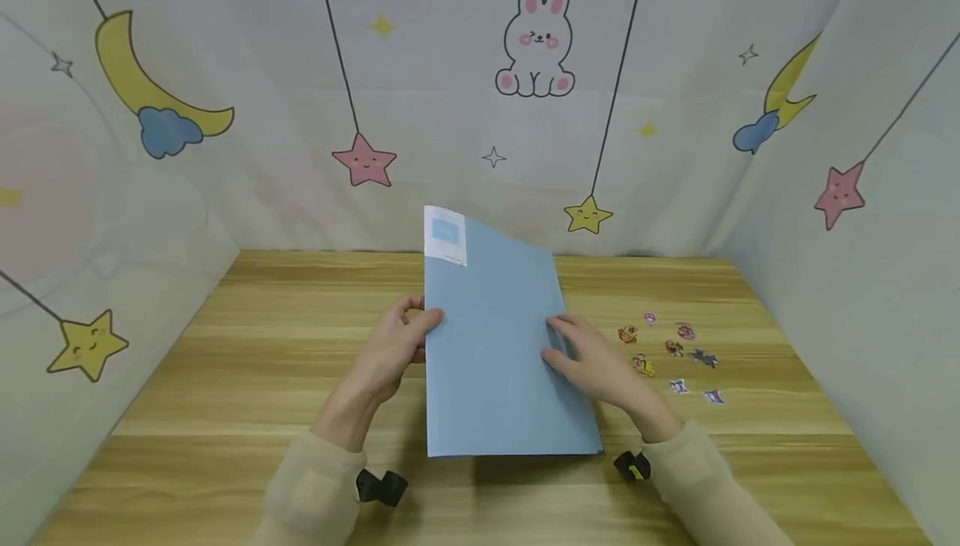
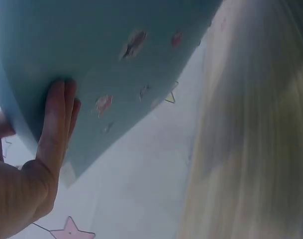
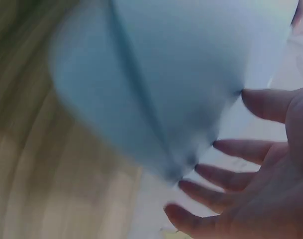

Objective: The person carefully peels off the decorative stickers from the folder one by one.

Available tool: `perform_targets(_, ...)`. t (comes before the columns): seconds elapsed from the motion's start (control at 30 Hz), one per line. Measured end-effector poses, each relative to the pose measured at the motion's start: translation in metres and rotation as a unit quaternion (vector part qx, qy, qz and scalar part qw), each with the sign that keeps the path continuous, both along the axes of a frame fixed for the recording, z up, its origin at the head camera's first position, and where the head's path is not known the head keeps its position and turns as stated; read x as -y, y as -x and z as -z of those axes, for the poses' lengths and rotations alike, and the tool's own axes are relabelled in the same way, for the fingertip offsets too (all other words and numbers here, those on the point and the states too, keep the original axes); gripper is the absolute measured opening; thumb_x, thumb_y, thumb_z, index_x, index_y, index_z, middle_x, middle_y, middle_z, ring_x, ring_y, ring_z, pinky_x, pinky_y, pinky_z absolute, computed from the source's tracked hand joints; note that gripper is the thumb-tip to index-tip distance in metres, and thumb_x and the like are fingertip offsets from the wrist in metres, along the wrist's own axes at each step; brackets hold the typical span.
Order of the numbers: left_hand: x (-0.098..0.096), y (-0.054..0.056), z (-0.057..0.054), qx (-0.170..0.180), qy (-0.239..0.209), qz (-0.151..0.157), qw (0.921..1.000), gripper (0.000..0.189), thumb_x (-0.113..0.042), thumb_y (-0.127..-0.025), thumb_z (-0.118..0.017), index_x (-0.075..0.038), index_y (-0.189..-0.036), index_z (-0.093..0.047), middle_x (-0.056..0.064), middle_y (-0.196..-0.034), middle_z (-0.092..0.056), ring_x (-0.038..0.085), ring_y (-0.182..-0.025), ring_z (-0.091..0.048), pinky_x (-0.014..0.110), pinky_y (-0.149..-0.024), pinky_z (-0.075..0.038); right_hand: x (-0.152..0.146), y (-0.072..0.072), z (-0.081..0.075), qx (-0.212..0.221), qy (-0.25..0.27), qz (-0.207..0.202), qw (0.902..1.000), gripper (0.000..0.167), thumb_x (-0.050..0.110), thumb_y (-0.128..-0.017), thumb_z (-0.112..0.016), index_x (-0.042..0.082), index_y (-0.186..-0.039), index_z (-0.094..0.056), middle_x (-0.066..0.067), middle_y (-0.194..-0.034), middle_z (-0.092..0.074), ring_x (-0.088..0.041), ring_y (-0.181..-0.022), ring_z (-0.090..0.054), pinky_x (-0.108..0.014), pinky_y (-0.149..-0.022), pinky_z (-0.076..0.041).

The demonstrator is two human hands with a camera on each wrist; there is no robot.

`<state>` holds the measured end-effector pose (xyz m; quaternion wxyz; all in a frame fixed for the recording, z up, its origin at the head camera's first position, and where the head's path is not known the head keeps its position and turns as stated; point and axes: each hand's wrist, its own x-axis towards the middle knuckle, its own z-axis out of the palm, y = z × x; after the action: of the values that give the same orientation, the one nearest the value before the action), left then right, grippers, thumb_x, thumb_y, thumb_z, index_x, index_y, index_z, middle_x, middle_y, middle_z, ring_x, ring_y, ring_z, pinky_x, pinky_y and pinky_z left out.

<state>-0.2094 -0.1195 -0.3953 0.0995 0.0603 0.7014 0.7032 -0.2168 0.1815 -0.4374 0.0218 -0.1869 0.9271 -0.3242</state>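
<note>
A light blue folder (image 1: 495,346) with a white label (image 1: 446,236) at its top left corner is tilted up above the table in the head view. My left hand (image 1: 393,346) pinches its left edge, thumb in front and fingers behind. In the left wrist view, those fingers (image 2: 54,119) lie against the folder's other face, which carries several small stickers (image 2: 134,45). My right hand (image 1: 596,358) touches the folder's right edge with extended fingers. In the right wrist view, the fingertips (image 3: 188,186) of that hand meet the folder (image 3: 191,55) along its edge.
Several small cartoon stickers (image 1: 675,348) lie scattered on the wooden table (image 1: 300,329), right of the folder. White curtains (image 1: 465,112) printed with stars, moons and a bunny enclose the table at the back and both sides.
</note>
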Motion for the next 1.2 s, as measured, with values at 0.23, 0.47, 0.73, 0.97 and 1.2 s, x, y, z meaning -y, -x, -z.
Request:
perform_targets(0.23,-0.003,-0.006,-0.013,-0.032,-0.07,-0.095,0.9925,0.028,-0.014,-0.1,-0.048,0.002,-0.118,-0.034,0.027,-0.104,-0.06,0.023,-0.075,-0.071,0.033,-0.065,-0.057,0.027,-0.04,-0.022,-0.076,-0.004,-0.148,0.9861,0.073,0.053,-0.092,-0.061,0.015,-0.151,-0.039,-0.007,-0.158,-0.028,-0.03,-0.143,-0.026,-0.054,-0.109,-0.03)
perform_targets(0.47,-0.005,-0.007,-0.014,-0.027,-0.132,-0.119,0.9838,0.024,-0.013,-0.1,-0.049,-0.003,-0.113,-0.032,0.019,-0.095,-0.061,0.019,-0.067,-0.069,0.028,-0.06,-0.056,0.044,-0.05,-0.008,-0.255,-0.035,-0.194,0.9466,0.075,0.014,-0.086,-0.072,0.007,-0.151,-0.035,-0.016,-0.151,-0.037,-0.032,-0.136,-0.039,-0.048,-0.105,-0.039)
perform_targets(0.73,-0.003,-0.006,-0.012,-0.029,-0.182,-0.016,0.9827,0.049,-0.034,-0.104,-0.048,-0.001,-0.132,-0.026,0.029,-0.129,-0.048,0.028,-0.085,-0.071,0.041,-0.079,-0.056,0.044,-0.049,0.006,-0.34,0.132,-0.097,0.9262,0.062,-0.02,-0.086,-0.047,0.001,-0.144,-0.044,-0.022,-0.134,-0.056,-0.033,-0.116,-0.057,-0.046,-0.091,-0.049)
perform_targets(0.97,0.003,0.009,0.007,0.012,-0.166,-0.035,0.9854,0.064,-0.041,-0.103,-0.045,0.0,-0.145,-0.019,0.026,-0.142,-0.036,0.039,-0.122,-0.053,0.043,-0.094,-0.049,0.042,-0.054,0.0,-0.267,0.314,-0.026,0.9107,0.034,-0.01,-0.098,-0.044,-0.003,-0.13,-0.054,-0.02,-0.113,-0.066,-0.031,-0.099,-0.067,-0.042,-0.079,-0.056)
perform_targets(1.2,0.004,0.023,0.034,0.076,-0.181,-0.035,0.9799,0.078,-0.036,-0.104,-0.047,0.002,-0.152,0.0,0.031,-0.152,-0.016,0.042,-0.139,-0.029,0.048,-0.106,-0.036,0.044,-0.062,-0.008,-0.066,0.524,0.078,0.8456,0.034,0.018,-0.107,-0.041,-0.007,-0.129,-0.048,-0.012,-0.123,-0.064,-0.021,-0.114,-0.061,-0.035,-0.095,-0.048)
